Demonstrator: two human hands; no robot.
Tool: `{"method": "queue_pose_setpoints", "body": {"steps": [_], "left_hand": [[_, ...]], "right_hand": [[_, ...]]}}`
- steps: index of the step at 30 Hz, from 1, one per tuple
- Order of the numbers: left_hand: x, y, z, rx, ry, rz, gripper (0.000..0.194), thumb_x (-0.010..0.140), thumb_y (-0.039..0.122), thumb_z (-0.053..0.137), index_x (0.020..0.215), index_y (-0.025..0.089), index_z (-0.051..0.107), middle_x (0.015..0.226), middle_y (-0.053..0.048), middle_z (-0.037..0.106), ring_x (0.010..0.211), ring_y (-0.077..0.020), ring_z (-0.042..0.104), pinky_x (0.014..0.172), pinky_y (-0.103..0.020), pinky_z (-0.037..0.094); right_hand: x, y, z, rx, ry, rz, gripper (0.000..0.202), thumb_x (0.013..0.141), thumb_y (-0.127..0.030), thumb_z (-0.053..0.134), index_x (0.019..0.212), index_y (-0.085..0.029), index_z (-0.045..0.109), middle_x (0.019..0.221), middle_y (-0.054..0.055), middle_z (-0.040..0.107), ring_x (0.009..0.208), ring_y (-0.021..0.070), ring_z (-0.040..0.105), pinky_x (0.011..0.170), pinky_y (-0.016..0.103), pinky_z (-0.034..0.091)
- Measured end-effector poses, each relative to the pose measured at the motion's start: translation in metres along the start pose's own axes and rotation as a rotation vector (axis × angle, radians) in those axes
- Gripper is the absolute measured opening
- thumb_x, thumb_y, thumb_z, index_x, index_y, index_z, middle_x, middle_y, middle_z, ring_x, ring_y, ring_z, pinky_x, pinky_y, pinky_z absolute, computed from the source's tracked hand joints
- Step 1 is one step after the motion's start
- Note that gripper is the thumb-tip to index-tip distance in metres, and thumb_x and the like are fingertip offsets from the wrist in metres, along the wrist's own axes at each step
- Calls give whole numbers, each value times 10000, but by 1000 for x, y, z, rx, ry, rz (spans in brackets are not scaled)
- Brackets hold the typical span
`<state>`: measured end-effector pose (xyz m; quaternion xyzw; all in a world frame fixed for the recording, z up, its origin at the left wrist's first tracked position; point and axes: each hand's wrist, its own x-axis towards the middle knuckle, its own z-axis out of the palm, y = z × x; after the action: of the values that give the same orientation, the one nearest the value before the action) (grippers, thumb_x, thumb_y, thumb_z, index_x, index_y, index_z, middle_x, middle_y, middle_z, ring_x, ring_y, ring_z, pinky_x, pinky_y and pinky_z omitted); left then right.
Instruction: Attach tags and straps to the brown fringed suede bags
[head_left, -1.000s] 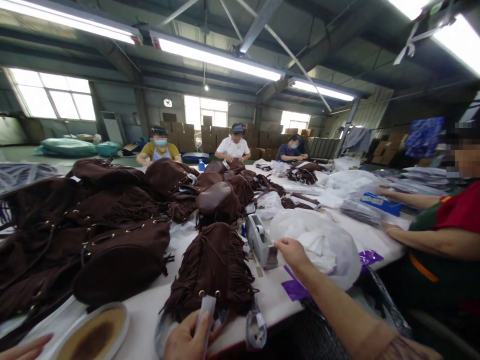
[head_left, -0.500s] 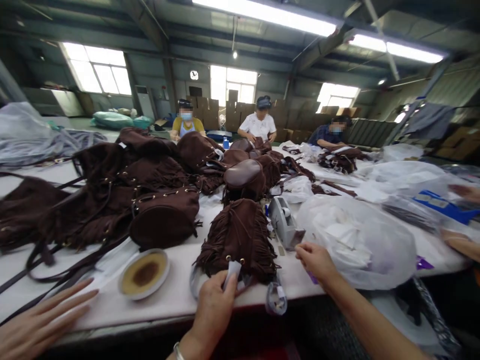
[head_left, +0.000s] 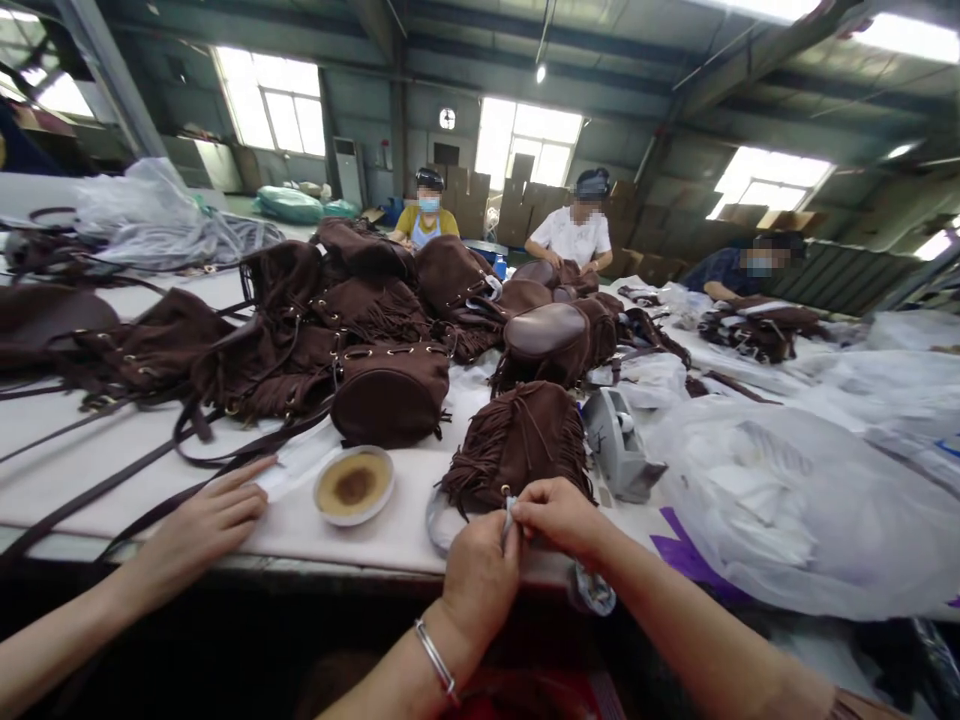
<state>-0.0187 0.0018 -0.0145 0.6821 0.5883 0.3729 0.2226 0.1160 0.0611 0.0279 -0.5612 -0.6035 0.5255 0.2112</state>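
Note:
A dark brown fringed bag (head_left: 525, 435) lies in front of me at the table's near edge, its drawstring on top and a metal eyelet at its near end. By that eyelet, my left hand (head_left: 480, 570), with a silver bangle on the wrist, is closed around a small pale strip (head_left: 510, 512), thin like paper or film. My right hand (head_left: 559, 512) meets it there, thumb and fingertips pinched on the same strip. What lies under the strip is hidden by my fingers. A grey tape dispenser (head_left: 619, 445) stands just right of the bag.
A co-worker's hand (head_left: 217, 510) rests at the left by a round dish (head_left: 354, 485) with a yellowish filling and dark centre. More brown bags (head_left: 390, 400) are heaped beyond. Clear plastic bags (head_left: 795, 500) lie at the right. Several people (head_left: 574, 225) work across the table.
My right hand has moved left from beside the tape dispenser to the strip in my left hand. The view has swung right. The co-worker's hand now sits nearer the dish.

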Motion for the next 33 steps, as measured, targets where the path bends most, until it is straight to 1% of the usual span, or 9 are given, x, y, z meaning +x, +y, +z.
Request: {"method": "queue_pose_setpoints", "body": {"steps": [4,8,11,15,19,21,24,28,33], "left_hand": [[-4,-4,4,60,-8,35,271,971,187,407,842,180,645,818,-83,707,741,-211,645,686,-308,448],[-7,-7,6,55,36,59,205,966,179,424,898,187,618,838,-82,709,766,-221,670,699,-313,484],[-11,-9,9,46,75,13,141,957,204,469,1048,171,571,848,-91,714,758,-241,695,653,-313,501],[-15,-11,12,68,128,-16,346,945,231,505,1272,128,460,922,-126,728,779,-262,716,640,-322,516],[-12,-8,6,8,59,-14,166,959,229,452,1025,177,595,857,-97,716,780,-242,697,672,-314,498],[-9,-6,1,-77,22,-58,193,958,238,444,913,190,626,817,-79,709,760,-220,680,676,-298,482],[-4,-3,-3,-239,-8,-159,225,942,284,476,855,192,661,782,-59,714,732,-192,664,662,-274,468],[0,-1,-2,-439,-25,-303,270,906,377,533,828,167,684,785,-68,736,731,-190,673,643,-265,482],[-1,4,0,-683,-39,-439,332,842,462,594,824,139,670,688,-58,711,579,-159,634,526,-241,482]], "right_hand": [[5,-12,-5,-141,-32,146,138,691,-230,601,564,-178,613,428,-41,522,345,65,320,345,215,191],[9,-21,-2,-274,-7,222,117,643,-171,597,527,-187,595,388,-51,474,335,75,334,335,220,201],[12,-22,2,-352,31,247,109,629,-154,594,525,-187,600,378,-55,458,343,79,350,348,222,215],[12,-23,6,-410,65,205,91,606,-141,617,523,-178,617,408,-48,478,399,88,413,380,214,256],[6,-25,2,-408,55,176,113,645,-158,609,539,-167,648,432,-31,526,409,89,429,391,212,266],[1,-21,-3,-386,28,121,131,662,-150,591,579,-160,692,459,-22,571,409,82,418,395,213,255],[-5,-12,-7,-320,22,10,155,687,-137,582,646,-153,730,525,-7,639,448,83,463,427,203,289],[-8,2,-1,-152,108,6,126,700,-106,608,786,-150,688,574,-10,671,503,110,567,461,192,365],[-10,15,12,-133,259,9,128,721,-97,621,818,-179,605,513,-54,612,475,109,560,457,189,366]]}}
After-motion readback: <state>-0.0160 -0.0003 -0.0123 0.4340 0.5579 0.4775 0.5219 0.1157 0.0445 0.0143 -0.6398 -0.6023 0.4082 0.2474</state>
